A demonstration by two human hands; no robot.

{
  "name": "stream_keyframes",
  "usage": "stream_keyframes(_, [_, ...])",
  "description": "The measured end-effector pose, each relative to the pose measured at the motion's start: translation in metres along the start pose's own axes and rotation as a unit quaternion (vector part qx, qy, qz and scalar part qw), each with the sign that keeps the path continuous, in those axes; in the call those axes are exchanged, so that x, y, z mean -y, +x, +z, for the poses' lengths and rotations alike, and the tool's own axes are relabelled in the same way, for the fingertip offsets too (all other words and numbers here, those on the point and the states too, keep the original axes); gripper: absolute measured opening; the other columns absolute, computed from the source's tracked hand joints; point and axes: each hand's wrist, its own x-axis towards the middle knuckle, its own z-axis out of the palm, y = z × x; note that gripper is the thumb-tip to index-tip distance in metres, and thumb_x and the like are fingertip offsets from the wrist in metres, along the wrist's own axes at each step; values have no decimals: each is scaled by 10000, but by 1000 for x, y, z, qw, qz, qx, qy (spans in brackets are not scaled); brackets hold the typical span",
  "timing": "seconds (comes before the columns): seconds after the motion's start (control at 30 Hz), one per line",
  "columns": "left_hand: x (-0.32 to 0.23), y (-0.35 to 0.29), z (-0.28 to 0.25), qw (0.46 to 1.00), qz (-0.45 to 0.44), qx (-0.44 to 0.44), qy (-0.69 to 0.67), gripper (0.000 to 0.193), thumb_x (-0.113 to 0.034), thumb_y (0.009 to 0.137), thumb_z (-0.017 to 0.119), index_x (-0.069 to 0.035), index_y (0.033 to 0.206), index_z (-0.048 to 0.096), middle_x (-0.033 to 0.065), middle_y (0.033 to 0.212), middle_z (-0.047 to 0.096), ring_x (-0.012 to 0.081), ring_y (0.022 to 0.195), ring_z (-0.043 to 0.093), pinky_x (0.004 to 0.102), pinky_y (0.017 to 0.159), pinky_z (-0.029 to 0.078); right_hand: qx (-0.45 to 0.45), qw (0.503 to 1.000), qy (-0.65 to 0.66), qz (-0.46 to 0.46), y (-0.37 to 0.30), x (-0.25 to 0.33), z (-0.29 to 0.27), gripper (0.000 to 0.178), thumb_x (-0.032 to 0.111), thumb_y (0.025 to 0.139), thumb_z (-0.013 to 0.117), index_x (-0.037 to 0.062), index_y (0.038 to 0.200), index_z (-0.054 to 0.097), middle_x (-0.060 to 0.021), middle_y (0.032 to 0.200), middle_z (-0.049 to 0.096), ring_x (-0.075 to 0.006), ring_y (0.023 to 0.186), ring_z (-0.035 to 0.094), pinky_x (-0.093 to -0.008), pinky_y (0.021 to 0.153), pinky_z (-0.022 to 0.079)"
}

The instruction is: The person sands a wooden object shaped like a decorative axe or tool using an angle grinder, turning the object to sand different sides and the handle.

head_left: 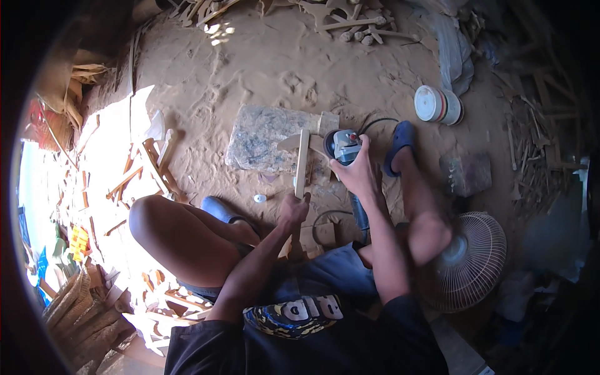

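My left hand [294, 209] is closed around the lower end of a pale wooden piece [302, 164], a narrow straight bar held upright in the picture. A curved wooden part [289, 143] sticks out to the left near its top; whether the two are joined I cannot tell. My right hand [358, 170] grips an angle grinder [343, 145] around its head, fingers over the metal housing. The grinder's round disc faces the wooden piece, close to its right side. Under both lies a worn, dusty block [259, 134] on the sandy ground.
A small white object [260, 198] lies below the block. The grinder's black cable [379, 120] loops past my blue clog [400, 145]. A round fan [472, 261] stands right of my knee, a white bucket [430, 104] beyond. Wood offcuts [153, 165] lie at left.
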Motion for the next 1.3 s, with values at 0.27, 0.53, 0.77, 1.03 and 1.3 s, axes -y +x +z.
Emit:
stream_keyframes(0.27, [-25,-10,25,981,-29,54,-184,337,-258,1055,673,-10,842,590,43,603,548,172,473,556,386,443,447,-53,997,29,-57,15,-8,6,1033,319,824,871,65,1635,284,-313,1402,626,-462,1288,652,-502,1070,519])
stream_keyframes(0.53, [27,-12,55,993,33,-50,-103,272,-167,1009,682,33,1176,602,246,835,721,381,743,739,504,680,558,-17,995,-33,-92,1,22,15,934,310,853,849,226,1654,376,-254,1344,715,-499,1173,698,-558,969,571])
stream_keyframes(0.77, [15,-23,63,984,57,-101,-137,272,-173,1008,673,45,1150,592,292,906,722,458,875,743,538,771,554,64,992,-99,-34,-8,40,18,901,327,854,857,257,1632,408,-270,1238,745,-516,1128,701,-587,940,570])
stream_keyframes(1.03, [14,-28,63,982,74,-146,-99,292,-147,977,655,47,1166,547,343,961,701,553,940,687,596,809,534,66,993,-83,-57,-9,43,26,903,334,852,857,268,1633,408,-281,1227,742,-519,1131,695,-588,945,564])
stream_keyframes(1.3, [15,-31,67,981,85,-147,-97,284,-139,967,652,34,1153,525,336,937,686,555,922,678,609,795,522,69,991,-103,-49,-11,42,28,903,325,858,848,265,1642,403,-273,1233,745,-511,1142,696,-586,956,560])
